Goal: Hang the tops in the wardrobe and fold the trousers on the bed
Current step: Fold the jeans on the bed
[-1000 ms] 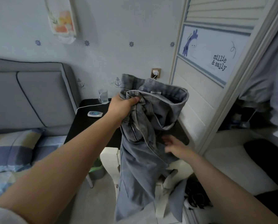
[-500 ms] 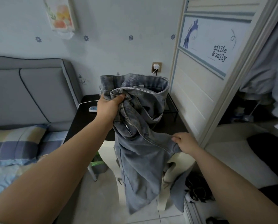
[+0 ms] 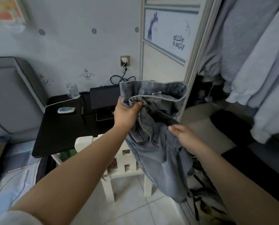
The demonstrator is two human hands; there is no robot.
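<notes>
1. Floor nearest: pale tiles, grout lines visible.
2. White stool stands on the tiles under the arms, cut-out holes in its side.
3. Bed at lower left, blue patterned bedding; grey padded headboard behind it.
4. Black bedside table between headboard and wardrobe. On it: small white-and-blue device, clear glass, black box-like item, white cable running over the edge.
5. Wall behind: pale, anchor and ship-wheel prints, socket with white plug and black cord.
6. Wardrobe door right of the table, cartoon panel reading "millie & sally". Past its frame the wardrobe is open; grey tops hang inside, dark items below, blurred.
7. Jeans: faded grey-blue denim, held in the air in front of the wardrobe door frame, above stool and floor. Waistband up and gaping open, fly zip visible, legs hang bunched and twisted toward the floor.
8. Left hand: fingers curled round the front of the waistband, thumb on top, gripping it.
9. Right hand: lower, on the fabric at the hip area, fingers bent against the denim. Cannot tell whether it pinches the cloth or only touches it.
</notes>
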